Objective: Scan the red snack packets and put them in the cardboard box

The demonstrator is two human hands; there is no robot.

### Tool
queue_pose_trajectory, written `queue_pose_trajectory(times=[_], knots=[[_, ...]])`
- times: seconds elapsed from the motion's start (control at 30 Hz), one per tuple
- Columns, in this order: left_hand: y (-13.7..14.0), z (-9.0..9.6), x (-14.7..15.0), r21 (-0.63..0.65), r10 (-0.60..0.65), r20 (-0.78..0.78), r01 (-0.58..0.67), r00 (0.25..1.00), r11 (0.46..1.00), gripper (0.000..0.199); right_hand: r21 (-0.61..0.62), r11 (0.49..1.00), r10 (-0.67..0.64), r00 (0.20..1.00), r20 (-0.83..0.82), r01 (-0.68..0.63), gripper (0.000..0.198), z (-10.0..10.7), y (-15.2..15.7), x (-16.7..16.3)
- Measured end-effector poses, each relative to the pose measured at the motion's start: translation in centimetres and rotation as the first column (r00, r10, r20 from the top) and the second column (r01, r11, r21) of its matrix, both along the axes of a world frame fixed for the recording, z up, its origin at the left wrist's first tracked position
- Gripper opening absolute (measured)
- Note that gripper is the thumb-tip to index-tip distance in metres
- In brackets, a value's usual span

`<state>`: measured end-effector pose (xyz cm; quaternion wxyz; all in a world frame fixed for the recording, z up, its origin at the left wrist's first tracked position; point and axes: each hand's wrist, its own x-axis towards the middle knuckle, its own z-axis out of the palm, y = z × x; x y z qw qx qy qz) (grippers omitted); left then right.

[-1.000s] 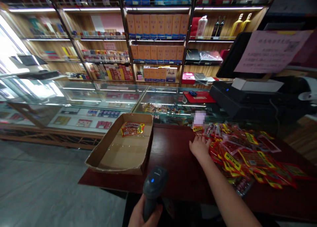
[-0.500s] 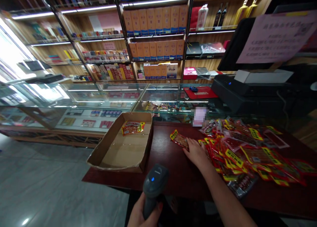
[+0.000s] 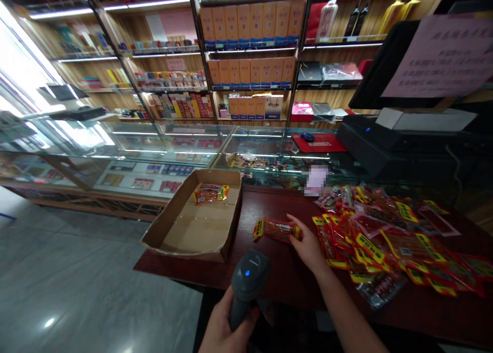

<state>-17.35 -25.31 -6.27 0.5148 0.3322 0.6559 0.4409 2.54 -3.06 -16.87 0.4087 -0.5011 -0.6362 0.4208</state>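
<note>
My left hand (image 3: 229, 322) is wrapped round the grip of a dark barcode scanner (image 3: 250, 273) with a blue light on top, held low in front of the table edge. My right hand (image 3: 308, 245) is closed on one end of a red and yellow snack packet (image 3: 276, 229), holding it over the dark wooden table. To the right of that hand lies a heap of similar snack packets (image 3: 370, 235). Left of the packet stands a shallow cardboard box (image 3: 227, 240), and a few packets (image 3: 211, 193) lie at its far end.
Behind the table runs a glass display counter (image 3: 173, 142) with a red mat (image 3: 319, 143) and a blue mouse (image 3: 308, 136) on it. A monitor (image 3: 385, 65) stands at the right. Shelves of boxes (image 3: 254, 24) line the wall.
My right hand has drawn one packet away from the heap, a little left and nearer. That packet has turned more level. The view has shifted slightly; the scanner stays in my left hand.
</note>
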Motion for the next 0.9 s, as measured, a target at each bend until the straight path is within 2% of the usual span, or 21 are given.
queue_pose_trajectory(times=[0.23, 0.5, 0.63, 0.77, 0.83, 0.9], knots=[[0.3, -0.6, 1.0, 0.017, -0.027, -0.026, 0.028, 0.999, 0.999, 0.054, 0.026, 0.997, -0.076, 0.995, -0.059, 0.078, 0.048, 0.9, -2.8, -1.6], [0.0, -0.7, 0.6, 0.037, -0.038, 0.0, 0.038, 0.999, 0.999, 0.05, 0.116, 0.992, -0.041, 0.998, -0.047, 0.046, 0.043, 1.0, -3.4, -1.7], [-0.1, -0.4, 0.1, 0.026, -0.012, 0.056, 0.01, 0.998, 1.0, 0.048, 0.103, 0.992, -0.062, 0.995, -0.084, 0.07, 0.041, 1.2, -3.7, -1.8], [-0.4, -0.8, -0.5, 0.027, 0.042, 0.056, -0.044, 0.998, 0.999, 0.049, 0.001, 1.0, -0.024, 0.97, -0.242, 0.025, 0.05, 3.1, -2.0, -3.4], [-0.7, -1.3, -0.9, 0.034, 0.077, 0.053, -0.079, 0.996, 0.996, 0.048, -0.016, 0.999, 0.043, 0.948, -0.315, -0.051, 0.055, 4.9, 0.0, -5.7], [-1.2, -1.9, -1.5, 0.041, 0.114, 0.054, -0.117, 0.992, 0.992, 0.045, 0.005, 0.992, 0.124, 0.954, -0.272, -0.128, 0.055, 6.8, 2.6, -9.3]])
